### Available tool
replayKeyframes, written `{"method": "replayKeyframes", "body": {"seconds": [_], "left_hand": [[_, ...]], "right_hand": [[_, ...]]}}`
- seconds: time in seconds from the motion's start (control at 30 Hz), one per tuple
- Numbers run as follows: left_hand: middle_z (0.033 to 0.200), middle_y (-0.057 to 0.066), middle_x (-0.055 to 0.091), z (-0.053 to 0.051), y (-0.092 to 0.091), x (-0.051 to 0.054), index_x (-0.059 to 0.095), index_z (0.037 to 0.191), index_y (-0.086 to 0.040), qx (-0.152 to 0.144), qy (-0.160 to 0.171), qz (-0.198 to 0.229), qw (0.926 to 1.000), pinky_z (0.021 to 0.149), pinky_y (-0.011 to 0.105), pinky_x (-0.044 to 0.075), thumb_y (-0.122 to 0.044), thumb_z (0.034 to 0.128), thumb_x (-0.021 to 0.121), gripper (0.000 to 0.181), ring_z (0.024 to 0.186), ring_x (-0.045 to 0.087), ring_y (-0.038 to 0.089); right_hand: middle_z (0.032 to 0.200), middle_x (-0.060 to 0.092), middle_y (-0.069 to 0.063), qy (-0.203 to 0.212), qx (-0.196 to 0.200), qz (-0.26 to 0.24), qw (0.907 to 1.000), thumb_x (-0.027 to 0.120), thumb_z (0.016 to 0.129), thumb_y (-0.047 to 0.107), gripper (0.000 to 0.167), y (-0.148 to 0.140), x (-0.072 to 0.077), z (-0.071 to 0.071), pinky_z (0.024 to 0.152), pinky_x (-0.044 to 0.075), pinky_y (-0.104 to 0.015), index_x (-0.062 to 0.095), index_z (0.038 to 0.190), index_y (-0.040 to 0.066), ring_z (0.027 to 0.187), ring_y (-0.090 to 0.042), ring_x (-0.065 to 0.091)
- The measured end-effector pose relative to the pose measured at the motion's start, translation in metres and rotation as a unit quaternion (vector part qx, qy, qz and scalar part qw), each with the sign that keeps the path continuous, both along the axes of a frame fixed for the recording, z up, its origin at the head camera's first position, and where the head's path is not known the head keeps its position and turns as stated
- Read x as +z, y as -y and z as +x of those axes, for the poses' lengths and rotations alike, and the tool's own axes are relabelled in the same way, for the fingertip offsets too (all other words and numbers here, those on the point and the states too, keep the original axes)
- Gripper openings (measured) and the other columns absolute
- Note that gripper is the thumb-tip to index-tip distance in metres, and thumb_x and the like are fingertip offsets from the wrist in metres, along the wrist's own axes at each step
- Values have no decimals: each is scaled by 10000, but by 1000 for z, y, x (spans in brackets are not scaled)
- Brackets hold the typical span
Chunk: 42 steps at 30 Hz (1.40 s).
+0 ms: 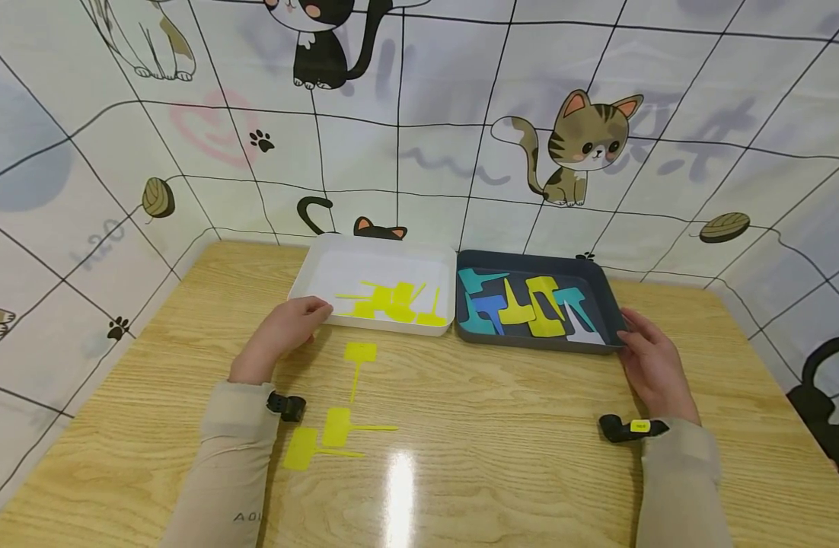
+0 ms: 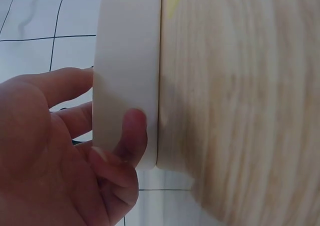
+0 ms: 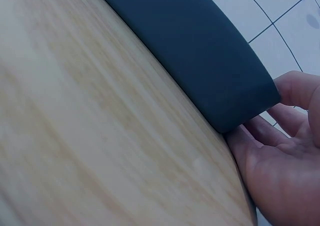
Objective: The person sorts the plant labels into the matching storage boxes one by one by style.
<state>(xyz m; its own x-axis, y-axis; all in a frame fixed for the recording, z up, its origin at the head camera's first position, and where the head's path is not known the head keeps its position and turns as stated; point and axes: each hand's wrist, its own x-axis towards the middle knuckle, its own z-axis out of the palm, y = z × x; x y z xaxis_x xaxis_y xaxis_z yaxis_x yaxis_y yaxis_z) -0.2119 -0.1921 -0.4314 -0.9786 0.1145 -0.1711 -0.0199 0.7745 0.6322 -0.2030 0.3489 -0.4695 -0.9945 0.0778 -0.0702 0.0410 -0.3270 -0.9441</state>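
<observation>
A white tray [image 1: 365, 260] and a dark grey tray [image 1: 536, 262] stand side by side at the back of the wooden table. My left hand [image 1: 288, 332] holds the white tray's front left corner; in the left wrist view its curled fingers touch the white wall [image 2: 127, 51]. At the dark tray's front right corner, my right hand [image 1: 655, 365] grips the rim with the thumb, other fingers along the side. Several yellow T-shaped pieces [image 1: 395, 301] lie in the white tray. The dark tray holds teal, blue, white and yellow pieces [image 1: 545, 304].
Three yellow T-shaped pieces lie loose on the table [image 1: 474, 441] near the left forearm: an upper piece [image 1: 360, 352], a middle one [image 1: 336, 428] and a lower one [image 1: 300, 449]. A cat-patterned wall covering [image 1: 447, 167] rises right behind the trays.
</observation>
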Motion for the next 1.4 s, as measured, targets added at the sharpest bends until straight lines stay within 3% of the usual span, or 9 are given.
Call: {"method": "replayKeyframes", "body": {"seconds": [0.3,0.7,1.03,1.1,1.2,1.3,1.4], "left_hand": [[828,94,533,0,-1,-1,571,1119,-118,-103,-32,90,9999,618,311,389,-409,937,393,386,622,493,188],[807,92,547,-1,2,-1,568,1123,-111,-206,-71,64,9997,648,320,389,-409,935,396,391,637,496,189],[1028,94,574,0,10,3,545,1150,-111,-350,6,87,9993,688,332,423,-397,918,449,381,713,561,202],[1108,108,556,3,11,9,532,1178,-110,-380,-74,41,9992,727,356,433,-387,909,476,390,749,579,213],[1200,114,519,10,12,26,518,1210,-104,-398,-420,-188,9981,819,408,417,-356,897,512,402,905,567,246],[1185,73,533,20,7,49,517,1215,-123,-329,-769,-304,9960,807,417,422,-333,885,540,391,978,522,255],[1148,11,544,30,0,69,523,1200,-166,-292,-928,-239,9950,745,379,439,-343,877,552,370,936,530,221]], "right_hand": [[1416,190,-90,-6,-30,-44,10000,521,891,39,587,0,-1,0,953,330,-192,248,1410,61,1264,-161,285],[1422,181,-82,2,-28,49,10000,510,898,46,570,1,2,1,979,293,-204,257,1409,70,1264,-157,275],[1439,170,-63,106,-70,148,9998,512,902,69,568,0,2,1,976,299,-194,261,1410,89,1276,-155,249],[1439,167,-67,101,-74,138,9998,504,905,63,565,0,1,1,958,321,-181,256,1412,88,1276,-156,248],[1434,168,-74,59,-71,121,9999,499,906,54,562,1,1,0,934,342,-163,257,1411,86,1275,-159,250],[1429,175,-79,32,-73,72,9999,507,902,56,556,0,0,0,960,317,-183,273,1406,89,1276,-164,251],[1427,178,-80,11,-59,55,10000,518,897,62,560,-1,-1,1,974,303,-194,280,1404,89,1274,-163,256]]}}
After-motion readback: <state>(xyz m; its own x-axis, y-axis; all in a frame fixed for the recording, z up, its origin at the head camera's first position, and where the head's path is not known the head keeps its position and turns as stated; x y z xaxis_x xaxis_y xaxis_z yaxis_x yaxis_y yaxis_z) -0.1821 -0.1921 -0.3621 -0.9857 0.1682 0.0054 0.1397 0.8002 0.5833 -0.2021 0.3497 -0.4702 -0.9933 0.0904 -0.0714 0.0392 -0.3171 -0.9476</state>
